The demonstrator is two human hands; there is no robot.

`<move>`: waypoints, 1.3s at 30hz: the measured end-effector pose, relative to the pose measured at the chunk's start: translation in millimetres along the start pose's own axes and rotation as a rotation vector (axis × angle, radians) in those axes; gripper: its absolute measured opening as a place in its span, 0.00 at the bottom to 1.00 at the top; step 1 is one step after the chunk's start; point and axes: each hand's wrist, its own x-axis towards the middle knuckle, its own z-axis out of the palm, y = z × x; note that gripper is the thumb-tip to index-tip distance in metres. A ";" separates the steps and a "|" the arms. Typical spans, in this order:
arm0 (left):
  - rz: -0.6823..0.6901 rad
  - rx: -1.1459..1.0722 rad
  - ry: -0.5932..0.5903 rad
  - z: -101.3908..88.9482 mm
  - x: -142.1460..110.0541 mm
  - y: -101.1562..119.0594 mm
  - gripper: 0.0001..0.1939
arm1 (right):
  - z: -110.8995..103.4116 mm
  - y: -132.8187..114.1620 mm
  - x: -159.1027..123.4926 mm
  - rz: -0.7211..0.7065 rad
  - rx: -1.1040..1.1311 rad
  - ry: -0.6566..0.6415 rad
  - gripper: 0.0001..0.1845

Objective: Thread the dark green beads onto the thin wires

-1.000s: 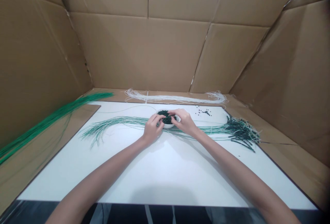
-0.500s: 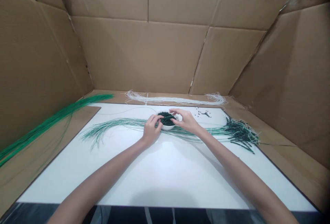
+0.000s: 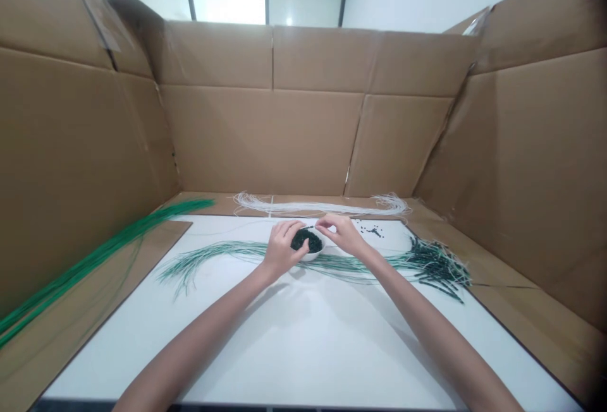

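Hands close together: left hand (image 3: pixel 281 249) spread wide, right hand (image 3: pixel 343 234) pinched to a point.
Green strands (image 3: pixel 227 249) run under or against the white bowl (image 3: pixel 312 256) between both hands; a snag could tip it. The right seems to hold a dark beaded strand (image 3: pixel 309 227) above its far rim; a loosened pinch could spill beads. Whether the left touches the strand, one cannot tell.

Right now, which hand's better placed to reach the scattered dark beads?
Right, likely: the right hand is nearer the scattered dark beads; the left hand is across the bowl from them.
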 end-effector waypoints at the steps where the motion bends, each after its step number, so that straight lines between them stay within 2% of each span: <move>1: 0.007 -0.042 -0.035 -2.0 8.2 2.4 0.15 | -2.2 -2.3 4.6 -0.025 -0.027 -0.007 0.09; 3: -0.018 -0.149 -0.111 -4.9 25.0 5.7 0.15 | -6.8 -6.6 15.4 -0.063 -0.102 -0.032 0.10; 8: -0.292 -0.334 -0.162 -8.3 56.5 -0.4 0.13 | -22.1 -13.7 47.0 -0.056 -0.299 -0.112 0.10; 12: -0.461 -0.425 -0.132 -4.9 67.4 -11.8 0.15 | -38.4 -17.5 71.7 0.016 -0.377 -0.218 0.10; 18: -0.746 -0.907 -0.117 3.6 79.4 -17.6 0.16 | -48.8 -20.3 100.8 0.062 -0.470 -0.315 0.10; 24: -0.846 -1.140 -0.205 -0.9 82.3 -28.8 0.12 | -55.1 -15.7 118.0 0.101 -0.514 -0.351 0.10; 27: -0.857 -1.114 -0.207 -2.5 79.6 -33.3 0.12 | -61.2 -14.8 123.2 0.116 -0.506 -0.369 0.09; 32: -0.773 -1.040 -0.237 -3.5 74.6 -31.6 0.16 | -68.7 -16.2 128.4 0.135 -0.508 -0.367 0.08; 39: -0.777 -1.031 -0.245 -4.4 70.2 -31.8 0.19 | -67.9 -18.2 129.0 0.136 -0.512 -0.359 0.08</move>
